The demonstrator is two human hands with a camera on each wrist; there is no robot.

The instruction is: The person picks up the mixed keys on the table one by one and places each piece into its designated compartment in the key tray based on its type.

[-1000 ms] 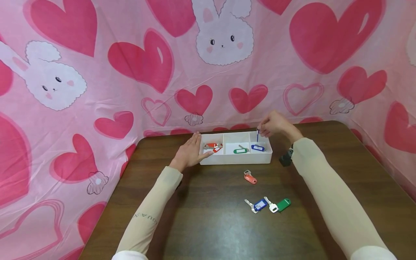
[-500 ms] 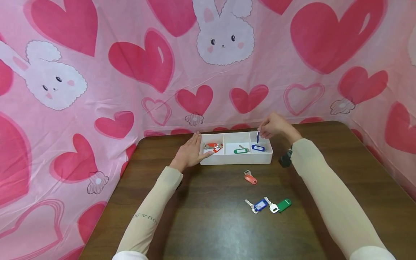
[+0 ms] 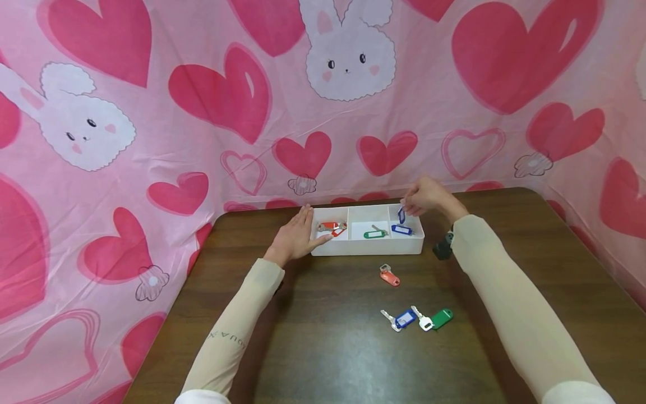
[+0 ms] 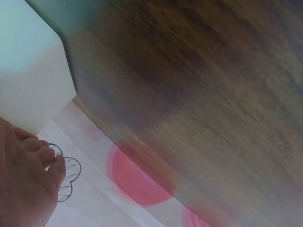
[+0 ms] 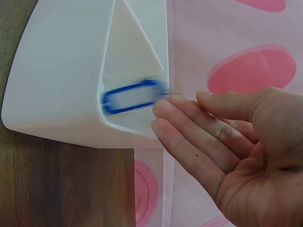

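Observation:
A white three-compartment tray (image 3: 366,248) stands near the back of the table. My left hand (image 3: 294,234) rests against its left end, fingers straight, thumb stretched over the front rim. Above the right compartment, my right hand (image 3: 425,196) pinches a key tag with a blue frame (image 3: 401,215), which hangs below the fingertips. This tag is blurred in the right wrist view; its key is mostly hidden by the fingers. Another blue key tag (image 3: 401,230) lies in that compartment. The middle one holds a green key tag (image 3: 374,234), the left one red key tags (image 3: 331,226).
On the brown table (image 3: 323,336), in front of the tray, lies a red key tag (image 3: 389,275). Nearer are a blue-tagged key (image 3: 405,318) and a green-tagged key (image 3: 441,318). A pink cloth (image 3: 202,168) with hearts and rabbits hangs behind the table.
The hanging blue key tag has dropped slightly and turned from edge-on to showing more of its face. My right hand has lowered a little; my left hand stays against the tray.

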